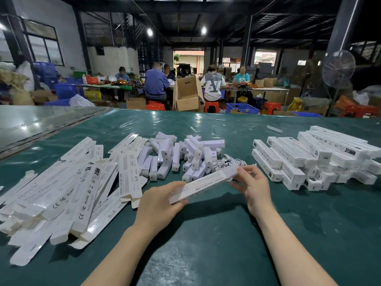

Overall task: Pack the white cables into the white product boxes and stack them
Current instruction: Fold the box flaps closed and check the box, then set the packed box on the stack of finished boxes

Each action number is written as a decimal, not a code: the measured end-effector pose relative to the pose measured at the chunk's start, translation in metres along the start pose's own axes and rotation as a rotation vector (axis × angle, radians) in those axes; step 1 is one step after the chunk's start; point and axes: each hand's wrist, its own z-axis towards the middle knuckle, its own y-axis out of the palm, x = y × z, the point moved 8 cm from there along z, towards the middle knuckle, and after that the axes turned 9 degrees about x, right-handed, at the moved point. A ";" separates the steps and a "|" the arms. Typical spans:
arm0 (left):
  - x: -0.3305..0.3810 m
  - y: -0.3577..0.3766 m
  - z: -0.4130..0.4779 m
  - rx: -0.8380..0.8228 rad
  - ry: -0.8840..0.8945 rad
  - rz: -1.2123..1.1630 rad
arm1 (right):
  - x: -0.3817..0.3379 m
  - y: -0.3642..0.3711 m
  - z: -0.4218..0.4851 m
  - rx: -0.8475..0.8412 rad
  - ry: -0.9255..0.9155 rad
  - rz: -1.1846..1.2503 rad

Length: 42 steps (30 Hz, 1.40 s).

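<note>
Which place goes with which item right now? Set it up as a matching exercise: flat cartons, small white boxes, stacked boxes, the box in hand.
Things:
1. flat cartons
2. small white boxes
3. stacked boxes
4. held box

Places:
A. gripped by the left hand and the right hand
B. layered pile on the right side of the table
C. spread out on the left side
D. loose heap in the middle

Pairs: 1-C, 2-D, 3-B, 4-A.
</note>
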 end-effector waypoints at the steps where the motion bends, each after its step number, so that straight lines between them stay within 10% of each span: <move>1: -0.001 -0.001 0.000 0.010 -0.015 0.001 | 0.001 0.009 -0.003 -0.069 -0.029 -0.107; 12: -0.001 -0.007 0.005 -0.059 0.032 0.107 | 0.022 0.060 -0.040 -0.707 0.044 -0.502; 16: -0.009 -0.006 0.007 -0.127 0.000 0.298 | 0.013 0.042 -0.017 -0.346 -0.154 -0.552; 19: -0.015 -0.002 0.005 -0.257 -0.038 0.427 | 0.006 0.012 0.005 -0.083 -0.346 -1.064; 28: 0.021 0.028 -0.013 -0.401 0.189 0.400 | 0.031 0.010 0.008 -0.293 -0.323 -1.545; 35: 0.021 0.029 -0.011 -0.316 0.141 0.382 | 0.005 0.012 -0.002 -0.208 -0.347 -0.913; 42: 0.044 0.044 -0.023 -0.418 0.339 0.288 | 0.012 0.021 -0.004 -0.260 -0.449 -1.204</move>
